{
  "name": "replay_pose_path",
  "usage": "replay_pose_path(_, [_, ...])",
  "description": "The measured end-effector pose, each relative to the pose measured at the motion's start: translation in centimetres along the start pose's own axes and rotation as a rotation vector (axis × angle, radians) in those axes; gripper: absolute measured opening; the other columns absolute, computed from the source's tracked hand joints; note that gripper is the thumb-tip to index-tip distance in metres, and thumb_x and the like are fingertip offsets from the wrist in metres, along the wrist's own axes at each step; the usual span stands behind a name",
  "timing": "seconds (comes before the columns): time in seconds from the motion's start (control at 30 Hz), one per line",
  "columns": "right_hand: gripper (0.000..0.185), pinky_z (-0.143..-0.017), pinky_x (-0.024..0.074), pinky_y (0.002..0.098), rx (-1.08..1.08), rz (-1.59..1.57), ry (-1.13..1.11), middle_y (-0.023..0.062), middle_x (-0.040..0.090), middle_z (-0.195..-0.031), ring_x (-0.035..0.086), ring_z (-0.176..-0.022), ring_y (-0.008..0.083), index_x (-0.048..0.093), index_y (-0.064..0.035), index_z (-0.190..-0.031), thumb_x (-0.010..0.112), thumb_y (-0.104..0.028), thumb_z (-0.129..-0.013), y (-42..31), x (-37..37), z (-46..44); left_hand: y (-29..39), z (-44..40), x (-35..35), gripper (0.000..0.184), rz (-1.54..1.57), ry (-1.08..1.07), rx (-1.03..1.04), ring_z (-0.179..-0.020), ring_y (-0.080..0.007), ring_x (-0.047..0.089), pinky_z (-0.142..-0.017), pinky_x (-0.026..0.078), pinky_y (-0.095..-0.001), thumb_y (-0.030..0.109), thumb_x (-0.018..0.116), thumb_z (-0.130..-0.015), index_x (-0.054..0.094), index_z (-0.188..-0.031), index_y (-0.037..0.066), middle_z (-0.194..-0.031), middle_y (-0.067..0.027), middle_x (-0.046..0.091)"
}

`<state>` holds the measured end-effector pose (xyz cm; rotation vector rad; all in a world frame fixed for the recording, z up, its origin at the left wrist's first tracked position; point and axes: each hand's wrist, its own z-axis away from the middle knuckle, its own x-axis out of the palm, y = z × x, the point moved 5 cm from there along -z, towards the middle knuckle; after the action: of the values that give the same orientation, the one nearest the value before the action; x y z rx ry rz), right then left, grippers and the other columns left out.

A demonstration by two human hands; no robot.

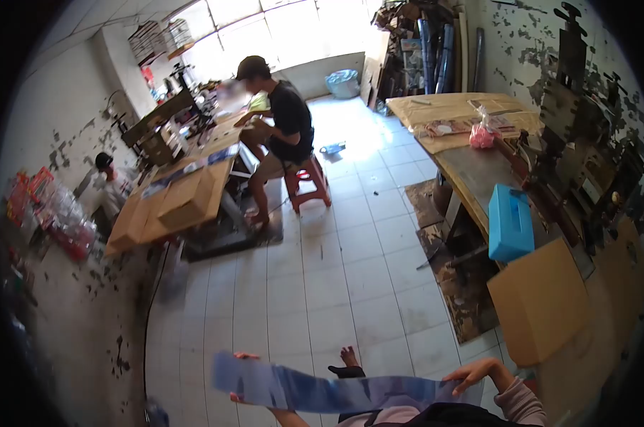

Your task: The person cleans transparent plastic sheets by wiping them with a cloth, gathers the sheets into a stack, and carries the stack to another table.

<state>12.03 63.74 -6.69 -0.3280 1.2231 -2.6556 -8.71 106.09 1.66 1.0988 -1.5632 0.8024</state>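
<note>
A long strip of blue, see-through plastic film [315,391] stretches across my lap at the bottom of the head view. It sags slightly and catches the light. My left hand [242,377] grips it near its left end, with fingers showing above and below the strip. At the other end, my right hand [475,373] is closed on the film, thumb and fingers bent over its edge. The strip partly hides my left palm. One bare foot [348,357] shows on the tiles beyond the film.
A person in black [288,114] sits on a red stool [310,186] by a cardboard-covered bench [211,185]; another person [114,181] is behind it. To the right stand a workbench [471,167] with a machine [578,156], a blue plastic box [510,222] and a cardboard box [542,302].
</note>
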Motion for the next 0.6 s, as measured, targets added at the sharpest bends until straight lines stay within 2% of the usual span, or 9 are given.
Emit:
replay_pose_path(0.2, [0.073, -0.101, 0.0312, 0.0288, 0.029, -0.089, 0.087, 0.0175, 0.047, -0.129, 0.042, -0.120, 0.0218, 0.030, 0.0048, -0.135, 0.062, -0.036, -0.083, -5.0, -12.1, -6.7, -5.9, -15.9, -5.6, 0.085, -0.049, 0.000, -0.050, -0.113, -0.0246, 0.041, -0.101, 0.030, -0.0400, 0.031, 0.071, -0.061, 0.028, -0.128, 0.002, -0.118, -0.0130, 0.038])
replay_pose_path(0.3, [0.074, -0.101, 0.0323, 0.0299, -0.017, -0.083, 0.063, 0.0196, 0.048, -0.126, 0.044, -0.118, 0.0216, 0.030, 0.0084, -0.133, 0.062, -0.037, -0.084, -11.9, -18.2, -8.2, -10.9, -24.0, -5.7, 0.084, 0.018, -0.026, -0.150, -0.114, -0.0261, 0.040, -0.101, 0.030, -0.0410, 0.033, 0.070, -0.062, 0.028, -0.128, 0.002, -0.119, -0.0140, 0.038])
replay_pose_path(0.5, [0.072, -0.100, 0.0329, 0.0298, -0.086, -0.188, 0.208, 0.0188, 0.047, -0.128, 0.043, -0.118, 0.0211, 0.031, 0.0071, -0.133, 0.061, -0.037, -0.085, -14.0, -26.5, -9.0, -25.2, -36.6, -6.7, 0.083, 0.121, -0.094, -0.393, -0.116, -0.0292, 0.038, -0.101, 0.030, -0.0430, 0.035, 0.068, -0.064, 0.028, -0.129, 0.002, -0.121, -0.0162, 0.037])
replay_pose_path(0.6, [0.072, -0.101, 0.0325, 0.0297, -0.061, -0.328, 0.334, 0.0174, 0.046, -0.129, 0.043, -0.120, 0.0212, 0.032, 0.0044, -0.134, 0.062, -0.037, -0.084, -10.8, -29.2, -9.9, -34.3, -40.8, -8.3, 0.083, 0.182, -0.113, -0.551, -0.117, -0.0308, 0.037, -0.101, 0.030, -0.0440, 0.036, 0.068, -0.065, 0.028, -0.130, 0.002, -0.123, -0.0173, 0.036])
